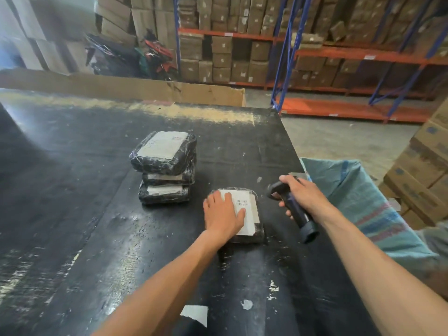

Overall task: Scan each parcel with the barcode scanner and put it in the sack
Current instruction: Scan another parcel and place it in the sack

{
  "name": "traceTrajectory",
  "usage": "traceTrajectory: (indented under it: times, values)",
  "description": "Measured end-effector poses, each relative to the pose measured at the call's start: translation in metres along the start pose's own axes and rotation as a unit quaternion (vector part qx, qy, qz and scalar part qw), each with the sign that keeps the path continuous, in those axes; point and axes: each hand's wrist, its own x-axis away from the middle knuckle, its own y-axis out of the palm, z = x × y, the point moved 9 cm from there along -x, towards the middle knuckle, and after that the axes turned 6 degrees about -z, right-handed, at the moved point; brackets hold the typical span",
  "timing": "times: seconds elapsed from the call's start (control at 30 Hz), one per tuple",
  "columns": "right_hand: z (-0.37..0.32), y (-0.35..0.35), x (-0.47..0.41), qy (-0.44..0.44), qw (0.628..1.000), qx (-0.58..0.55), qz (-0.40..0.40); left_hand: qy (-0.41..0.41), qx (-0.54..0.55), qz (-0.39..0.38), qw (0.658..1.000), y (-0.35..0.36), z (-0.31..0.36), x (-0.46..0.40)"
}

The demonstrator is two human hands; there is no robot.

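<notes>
My left hand (pixel 224 214) lay flat on one parcel (pixel 247 214) at table (pixel 72 190) centre while my right hand (pixel 301 194) gripped the scanner (pixel 294 209) at its 3 o'clock, unscanned as I judged, a stack (pixel 166 168) waiting at 10 o'clock, the sack (pixel 363 202) farther right.

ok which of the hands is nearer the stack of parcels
Left. The left hand rests flat on the single parcel, just right of and nearer than the stack of parcels. The right hand grips the barcode scanner farther right.

Left hand (pixel 223 214) flat; right hand (pixel 299 195) fingers (pixel 282 203) curled.
</notes>
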Motion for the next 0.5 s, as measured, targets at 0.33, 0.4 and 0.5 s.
traceTrajectory:
  times: [0.33,0.4,0.5]
  values:
    - [0.008,0.008,0.013,0.012,1.0,-0.024,-0.017,-0.104,0.225,-0.198,0.948,0.025,-0.041,-0.034]
    - [0.014,0.008,0.016,0.025,0.998,-0.044,-0.023,-0.079,0.228,-0.172,0.955,0.017,-0.037,-0.035]
    - [0.019,0.009,0.015,0.037,0.997,-0.062,-0.029,-0.057,0.304,-0.146,0.94,0.015,-0.034,-0.036]
